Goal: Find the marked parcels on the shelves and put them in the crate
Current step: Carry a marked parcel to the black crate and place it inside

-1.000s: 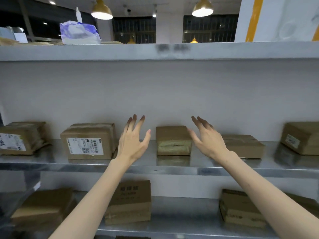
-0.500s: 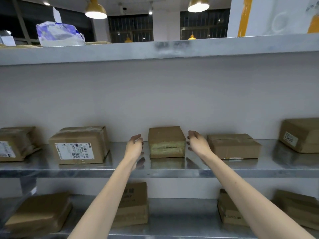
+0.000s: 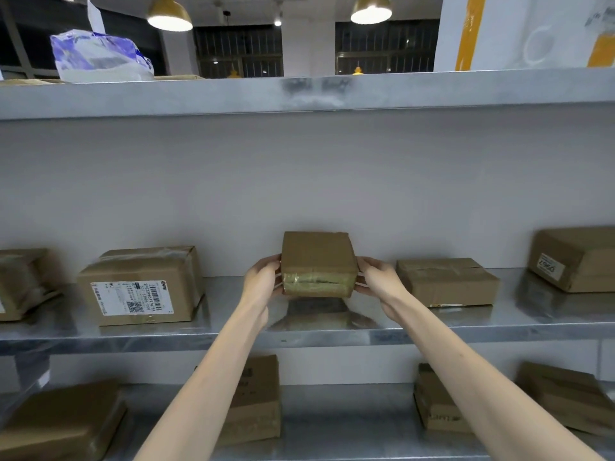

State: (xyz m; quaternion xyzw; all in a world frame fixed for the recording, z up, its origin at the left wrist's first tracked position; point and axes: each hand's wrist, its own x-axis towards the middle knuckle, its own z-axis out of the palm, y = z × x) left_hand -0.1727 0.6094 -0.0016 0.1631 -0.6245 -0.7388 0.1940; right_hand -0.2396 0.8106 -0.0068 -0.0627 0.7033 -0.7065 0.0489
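We see both bare forearms stretched forward and upward, converging. Our left hand (image 3: pixel 261 281) and right hand (image 3: pixel 379 277) face each other palm-inward, fingers curled (tips partly hidden), pressing on opposite sides of what they hold.

Far-left box (image 3: pixel 23 282) cut by the edge; labelled box's (image 3: pixel 141 286) print unreadable

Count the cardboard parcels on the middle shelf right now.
5: far-left parcel, labelled box, centre parcel held between left hand and right hand, flat box, far-right box. More may sit beyond the frame.
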